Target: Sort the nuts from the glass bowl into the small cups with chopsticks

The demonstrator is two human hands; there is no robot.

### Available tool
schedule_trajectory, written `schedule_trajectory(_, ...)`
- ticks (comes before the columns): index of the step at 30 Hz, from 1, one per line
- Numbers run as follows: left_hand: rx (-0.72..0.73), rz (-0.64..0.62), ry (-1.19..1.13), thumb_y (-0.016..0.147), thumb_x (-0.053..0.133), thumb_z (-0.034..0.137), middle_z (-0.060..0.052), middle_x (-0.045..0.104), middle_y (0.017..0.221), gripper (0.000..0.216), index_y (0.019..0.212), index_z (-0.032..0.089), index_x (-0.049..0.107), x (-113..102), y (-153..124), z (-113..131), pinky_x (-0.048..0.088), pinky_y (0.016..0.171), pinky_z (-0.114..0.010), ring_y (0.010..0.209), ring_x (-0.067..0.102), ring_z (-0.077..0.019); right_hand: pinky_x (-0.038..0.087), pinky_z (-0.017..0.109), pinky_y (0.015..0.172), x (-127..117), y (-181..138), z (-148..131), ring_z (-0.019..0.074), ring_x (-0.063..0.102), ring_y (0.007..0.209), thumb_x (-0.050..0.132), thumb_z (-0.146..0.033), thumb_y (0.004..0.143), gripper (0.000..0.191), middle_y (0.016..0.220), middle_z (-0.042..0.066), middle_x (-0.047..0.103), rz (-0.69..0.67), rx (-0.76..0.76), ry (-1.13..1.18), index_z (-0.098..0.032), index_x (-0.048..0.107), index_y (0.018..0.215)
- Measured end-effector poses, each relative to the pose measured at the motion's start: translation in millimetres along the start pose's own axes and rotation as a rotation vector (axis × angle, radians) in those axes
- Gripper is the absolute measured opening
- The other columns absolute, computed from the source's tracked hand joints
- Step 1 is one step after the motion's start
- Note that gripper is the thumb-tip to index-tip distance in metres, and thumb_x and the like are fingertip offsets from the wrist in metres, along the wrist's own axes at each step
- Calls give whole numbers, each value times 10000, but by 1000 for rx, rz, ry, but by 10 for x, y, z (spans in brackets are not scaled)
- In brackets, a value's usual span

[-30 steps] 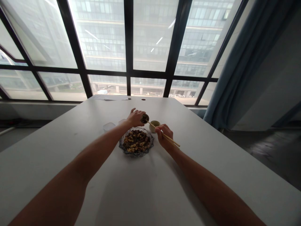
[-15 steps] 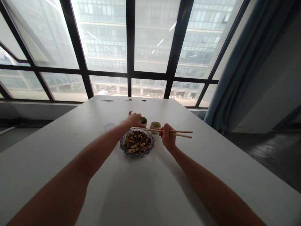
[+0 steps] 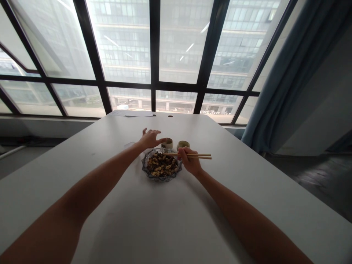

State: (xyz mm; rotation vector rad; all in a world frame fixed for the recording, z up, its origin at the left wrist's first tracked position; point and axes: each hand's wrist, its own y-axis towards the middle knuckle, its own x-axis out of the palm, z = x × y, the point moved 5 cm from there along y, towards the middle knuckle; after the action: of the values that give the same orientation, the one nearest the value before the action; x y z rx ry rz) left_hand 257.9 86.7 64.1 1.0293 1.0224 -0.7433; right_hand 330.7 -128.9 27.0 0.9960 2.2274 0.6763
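Note:
My right hand (image 3: 189,159) is closed on a pair of wooden chopsticks (image 3: 202,156), whose tips reach over the far side of a clear scalloped glass bowl (image 3: 162,179). A mix of peanuts and small dark seeds (image 3: 161,165) fills the bowl. Just beyond it, my left hand (image 3: 150,138) is open, fingers spread, its thumb beside the left small cup (image 3: 167,143); whether it touches the cup I cannot tell. A second small cup (image 3: 183,144), greenish inside, stands to the right, behind my right hand.
A clear plastic dish (image 3: 129,145) lies partly hidden behind my left forearm. White papers (image 3: 132,113) rest at the far edge of the white table (image 3: 154,220), close to two dark round holes. Beyond are tall windows, with a blue curtain (image 3: 275,84) on the right.
My left hand has come off the left cup and drawn back leftward, fingers spreading. My right hand has brought the chopsticks left, with their tips now over the bowl.

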Motion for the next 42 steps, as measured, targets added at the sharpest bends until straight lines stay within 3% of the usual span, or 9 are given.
schedule_trajectory(5,-72,317,-69,937,440,586,-119,666,1272,502,1187,197,637,-269,-650,-491,198,1167,-518,1239,562,-301,398,278,411,-12,11,108,138,509,408,431,-632,964,540,470,-7,561,87,96,141,-221,575,646)
schedule_trajectory(8,-180,395,-126,915,471,584,-130,639,1294,509,1217,196,603,-240,-1003,-795,288,1125,-512,1246,552,-312,415,274,430,-33,17,111,140,536,447,443,-599,975,503,517,-2,594,115,74,107,-214,598,691)
schedule_trajectory(12,-369,399,-311,808,587,639,-189,540,1391,743,1357,150,474,-52,-1273,-1057,419,1044,-473,1212,570,-316,495,317,588,39,17,-49,170,618,606,502,-527,973,441,641,31,669,-34,-90,-71,-215,642,694)
schedule_trajectory(16,-444,304,-418,743,645,674,-201,597,1271,912,1410,97,411,102,-1334,-1089,497,952,-423,1097,630,-302,500,336,654,80,-24,-197,180,628,653,502,-473,982,433,672,39,678,-48,-169,-135,-216,649,666)
schedule_trajectory(20,-442,248,-404,734,673,646,-155,667,1110,911,1424,111,412,134,-1319,-1067,518,900,-409,997,670,-292,499,337,663,77,-59,-236,182,626,653,472,-423,1003,428,656,38,679,-27,-198,-120,-215,651,674)
schedule_trajectory(25,-404,254,-413,722,676,650,-129,690,1056,848,1372,141,482,150,-1301,-1062,532,868,-392,954,681,-275,504,332,665,107,-59,-226,186,636,683,556,-416,966,355,695,38,684,-100,-200,-177,-216,681,701)
schedule_trajectory(30,-363,265,-401,719,665,662,-106,697,1012,808,1341,170,516,163,-1296,-1030,534,847,-389,914,686,-267,478,353,679,91,-81,-316,180,604,630,468,-339,1004,404,630,30,655,-17,-299,-240,-226,638,656)
schedule_trajectory(33,-359,269,-397,721,662,661,-100,703,1000,792,1335,181,521,164,-1293,-1023,535,836,-389,905,689,-269,479,352,661,114,-83,-345,183,605,622,504,-352,983,358,620,24,650,-43,-328,-266,-230,631,671)
schedule_trajectory(42,-344,258,-372,741,641,659,-110,705,992,797,1351,162,511,140,-1296,-996,532,831,-383,906,695,-276,523,353,670,157,-50,-298,208,706,683,641,-390,916,217,771,47,769,-89,-239,-257,-229,738,808)
